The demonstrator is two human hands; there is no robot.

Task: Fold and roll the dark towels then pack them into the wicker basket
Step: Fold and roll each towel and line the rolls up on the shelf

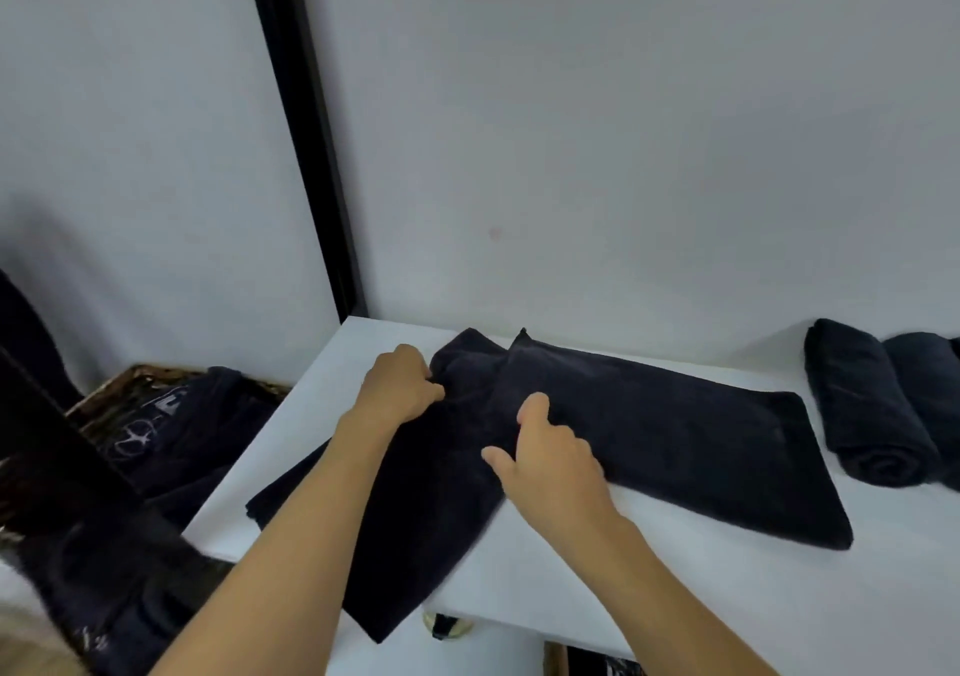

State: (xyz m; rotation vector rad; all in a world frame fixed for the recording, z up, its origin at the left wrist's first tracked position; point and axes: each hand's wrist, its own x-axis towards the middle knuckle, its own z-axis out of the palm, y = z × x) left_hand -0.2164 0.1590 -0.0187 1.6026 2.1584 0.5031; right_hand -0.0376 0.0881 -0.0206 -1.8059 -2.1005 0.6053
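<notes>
Head view shows me the long white desk (675, 597) with a half-folded dark terry towel (675, 441) lying across it. The brown wicker basket (119, 389) at left already holds dark cloth, and two rolled dark towels (867, 410) wait at right. My left hand (400, 389) grips this towel's bunched edge while my right hand (550, 457) presses it with loose fingers; rolling and packing remain

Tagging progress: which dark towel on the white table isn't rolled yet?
The long flat towel under both hands, left hand gripping its bunched end, right hand resting on it. The two rolled towels sit at the table's right edge.
</notes>
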